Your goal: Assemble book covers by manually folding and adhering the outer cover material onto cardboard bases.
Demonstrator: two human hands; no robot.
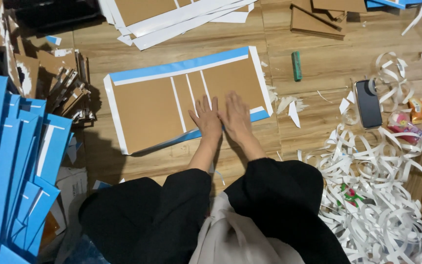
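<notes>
A flat brown cardboard sheet [147,107] with blue paper edges and white tape strips lies on the wooden floor in front of me. My left hand [206,120] and my right hand [235,117] rest side by side, palms down, on the sheet's near edge right of its middle. Both hands lie flat with fingers spread slightly, pressing the near blue border. Neither hand holds anything.
A stack of blue covered pieces [10,161] stands at the left. White paper strips [377,190] pile up at the right. A phone [368,103] and a green stick [296,66] lie on the floor. More cardboard sheets [172,14] lie beyond.
</notes>
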